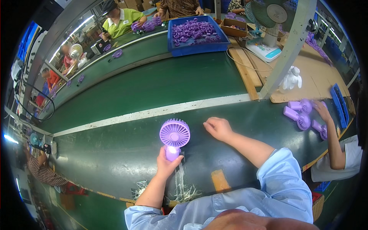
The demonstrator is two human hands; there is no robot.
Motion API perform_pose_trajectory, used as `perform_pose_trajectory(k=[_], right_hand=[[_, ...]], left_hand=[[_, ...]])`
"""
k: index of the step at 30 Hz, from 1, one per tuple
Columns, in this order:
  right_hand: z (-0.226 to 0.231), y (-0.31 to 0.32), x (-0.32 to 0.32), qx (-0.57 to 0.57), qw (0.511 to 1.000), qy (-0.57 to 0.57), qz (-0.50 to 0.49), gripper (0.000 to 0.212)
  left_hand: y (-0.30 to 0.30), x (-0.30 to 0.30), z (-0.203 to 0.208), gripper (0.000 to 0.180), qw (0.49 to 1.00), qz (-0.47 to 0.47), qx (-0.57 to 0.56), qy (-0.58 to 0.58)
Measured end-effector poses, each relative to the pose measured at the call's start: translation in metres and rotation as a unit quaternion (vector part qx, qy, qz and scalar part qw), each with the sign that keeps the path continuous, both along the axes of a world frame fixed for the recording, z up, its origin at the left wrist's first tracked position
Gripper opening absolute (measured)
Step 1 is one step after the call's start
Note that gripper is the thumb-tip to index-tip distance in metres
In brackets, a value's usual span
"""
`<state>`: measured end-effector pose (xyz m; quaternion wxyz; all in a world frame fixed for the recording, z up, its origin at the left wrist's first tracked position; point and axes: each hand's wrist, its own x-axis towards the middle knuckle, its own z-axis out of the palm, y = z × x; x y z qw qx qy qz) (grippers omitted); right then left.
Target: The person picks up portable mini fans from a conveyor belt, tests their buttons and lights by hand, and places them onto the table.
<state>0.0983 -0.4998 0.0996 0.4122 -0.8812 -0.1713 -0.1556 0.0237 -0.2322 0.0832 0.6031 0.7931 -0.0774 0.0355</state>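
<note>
My left hand [166,163] is closed round the handle of a purple handheld fan [174,134]. The fan stands upright over the dark green worktop [103,157], its round ribbed grille facing me and a bright glint on its handle. To the right of the fan, apart from it, my right hand [218,128] rests near the worktop with its fingers curled in. Whatever those fingers hold, if anything, is hidden. Near the front edge, below the fan, lie strands of pale stringy material [188,193] beside a tan patch [220,181].
At right, a co-worker's hand [323,111] reaches over several purple fans [303,120] near a blue tray [339,105]. Beyond a white rail [153,116] runs a green conveyor belt [153,84]. A blue bin [199,50] of purple parts, a metal post [289,53] and a desk fan [270,40] stand farther back.
</note>
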Motion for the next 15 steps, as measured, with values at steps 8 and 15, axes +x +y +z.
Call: perform_pose_trajectory(k=[8, 15], right_hand=[[0.0015, 0.0000, -0.0001, -0.001, 1.000, -0.001, -0.003, 0.020], [-0.0006, 0.0014, 0.0010, -0.007, 1.000, -0.004, -0.002, 0.019]], left_hand=[[-0.0011, 0.0000, -0.0010, 0.061, 1.000, 0.001, -0.009, 0.007], [-0.0021, -0.0003, 0.0025, 0.061, 1.000, 0.006, -0.004, 0.008]])
